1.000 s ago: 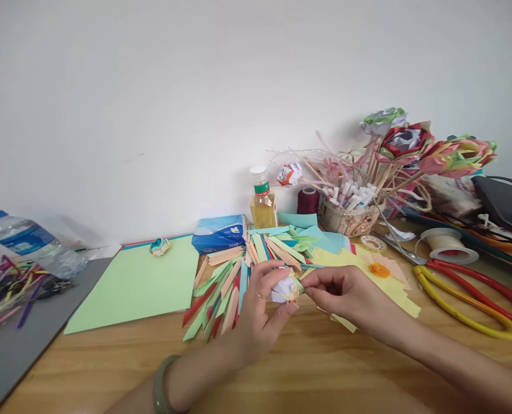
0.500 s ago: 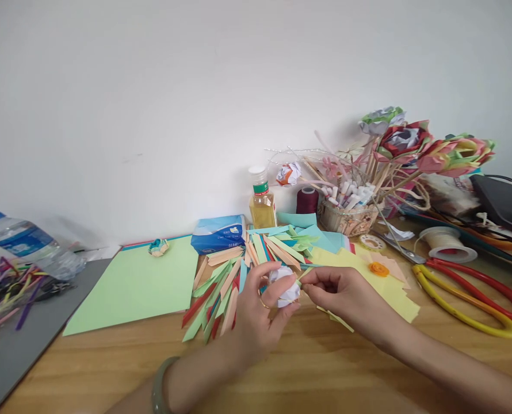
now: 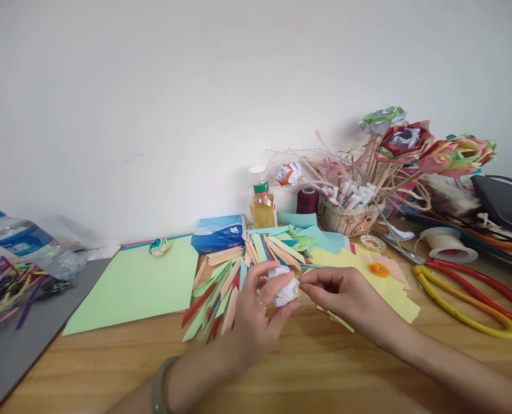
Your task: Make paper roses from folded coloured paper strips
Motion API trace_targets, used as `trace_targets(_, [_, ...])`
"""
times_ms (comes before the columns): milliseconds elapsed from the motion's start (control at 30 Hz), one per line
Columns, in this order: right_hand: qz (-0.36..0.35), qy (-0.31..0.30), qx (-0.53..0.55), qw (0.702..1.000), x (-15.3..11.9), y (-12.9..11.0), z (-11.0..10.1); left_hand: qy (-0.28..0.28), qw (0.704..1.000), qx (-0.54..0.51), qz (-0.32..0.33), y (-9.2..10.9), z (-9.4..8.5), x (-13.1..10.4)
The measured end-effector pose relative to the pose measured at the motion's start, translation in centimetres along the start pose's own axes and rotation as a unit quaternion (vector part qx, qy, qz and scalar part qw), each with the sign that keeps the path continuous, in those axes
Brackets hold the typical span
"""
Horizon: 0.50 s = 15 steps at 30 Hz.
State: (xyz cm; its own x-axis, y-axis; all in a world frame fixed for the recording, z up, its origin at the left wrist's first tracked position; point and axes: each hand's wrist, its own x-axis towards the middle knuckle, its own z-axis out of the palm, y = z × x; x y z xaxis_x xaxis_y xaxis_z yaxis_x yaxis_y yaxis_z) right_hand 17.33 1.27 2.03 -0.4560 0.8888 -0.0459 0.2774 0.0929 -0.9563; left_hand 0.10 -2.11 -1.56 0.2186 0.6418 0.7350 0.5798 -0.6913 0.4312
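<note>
Head view: towards the table (image 3: pixel 290 376)'s near edge, our left hand (image 3: pixel 256 316) cups the folded paper (image 3: pixel 284 293) lightly, sparing creases; our right hand (image 3: pixel 344 293) pinches its green tip (image 3: pixel 296 282)

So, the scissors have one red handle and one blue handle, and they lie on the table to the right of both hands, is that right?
Not quite: the head view shows the scissors with one red and one yellow handle; they do lie right of both hands.

A smooth, rounded, grey-green bangle (image 3: pixel 158 386) circles the left wrist (image 3: pixel 182 376), and a thin gold-coloured ring (image 3: pixel 261 301) sits on the left hand (image 3: pixel 260 316). Both forearms (image 3: pixel 446 359) are bare where visible.
</note>
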Motion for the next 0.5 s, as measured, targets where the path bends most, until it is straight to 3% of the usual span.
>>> trace_targets(233, [-0.012, 0.014, 0.001, 1.000, -0.12, 0.17, 0.38, 0.000, 1.000, 0.014, 0.022, -0.28, 0.20, -0.38])
trace_targets(500, [-0.009, -0.015, 0.058, 0.998, 0.12, 0.01, 0.04, 0.008, 0.999, 0.023, 0.022, -0.14, 0.07, -0.29])
